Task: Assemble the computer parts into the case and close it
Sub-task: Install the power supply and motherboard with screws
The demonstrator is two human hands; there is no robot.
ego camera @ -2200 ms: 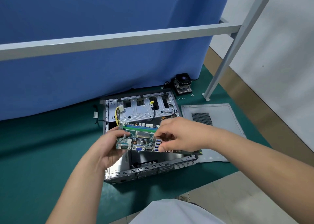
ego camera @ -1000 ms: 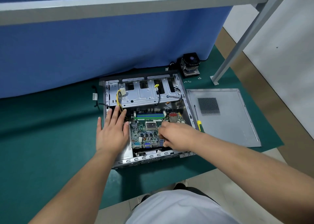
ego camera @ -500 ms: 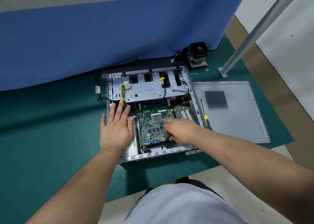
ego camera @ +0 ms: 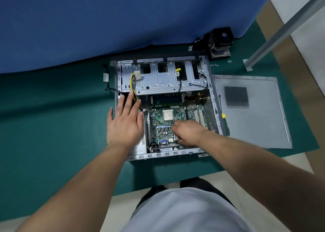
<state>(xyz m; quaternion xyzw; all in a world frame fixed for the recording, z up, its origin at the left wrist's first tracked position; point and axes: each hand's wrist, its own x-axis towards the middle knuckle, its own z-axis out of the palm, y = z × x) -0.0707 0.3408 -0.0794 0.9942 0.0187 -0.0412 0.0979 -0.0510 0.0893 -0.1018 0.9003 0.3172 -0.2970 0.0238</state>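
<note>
Spreading across most of the head view, a green mat (ego camera: 52,135) carries everything, with a blue curtain (ego camera: 105,20) hanging behind it at twelve o'clock. An open computer case (ego camera: 213,98) lies flat at the centre of the mat, its silver drive cage (ego camera: 158,80) filling the twelve o'clock end. Flat on the mat at three o'clock from the case lies the grey side panel (ego camera: 260,122), detached, with a mesh vent in it. Inside the case, in its lower half, sits the green circuit board (ego camera: 161,124), a square silver chip near its middle. The left hand (ego camera: 124,124) rests flat at nine o'clock from the board, fingers straight and spread over the case's left edge, grasping nothing. The right hand (ego camera: 188,131) lies on the board's four o'clock corner, fingers curled down onto it; whether they pinch the board or only press it cannot be told. A black cooler fan (ego camera: 219,41) stands on the mat at one o'clock from the case. A yellow-handled screwdriver (ego camera: 223,119) lies between case and panel. Small screws (ego camera: 214,65) are scattered near the fan.
</note>
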